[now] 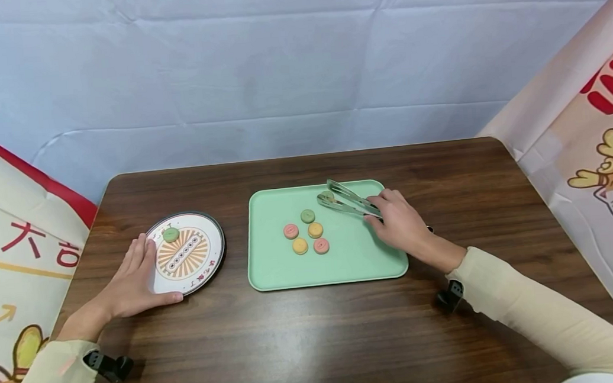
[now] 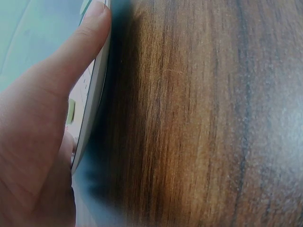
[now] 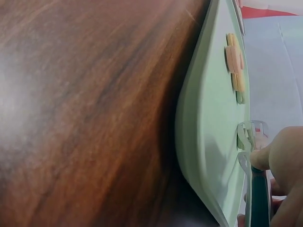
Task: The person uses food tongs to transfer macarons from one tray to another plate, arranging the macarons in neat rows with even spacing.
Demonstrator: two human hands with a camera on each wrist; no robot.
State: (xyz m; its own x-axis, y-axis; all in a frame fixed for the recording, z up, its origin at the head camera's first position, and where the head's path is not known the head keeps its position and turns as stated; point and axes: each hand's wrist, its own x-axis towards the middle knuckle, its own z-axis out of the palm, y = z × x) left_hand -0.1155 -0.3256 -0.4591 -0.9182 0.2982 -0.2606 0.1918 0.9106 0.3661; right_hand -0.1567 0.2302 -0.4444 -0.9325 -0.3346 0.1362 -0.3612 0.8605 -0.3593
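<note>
My right hand grips a pair of metal tongs above the far right part of the green tray. The spread tong tips lie around a green round cookie, partly hidden by the metal. In the right wrist view the tongs reach toward that cookie from the hand. My left hand rests at the left rim of a white patterned plate, fingers extended and thumb spread along its near edge. One green cookie sits on the plate. The left thumb overlaps the plate's rim in the left wrist view.
Toward the tray's middle lie a green cookie, pink cookies and yellow cookies. Tray and plate stand apart on a brown wooden table. A pale cloth hangs behind it, with printed cloths at both sides.
</note>
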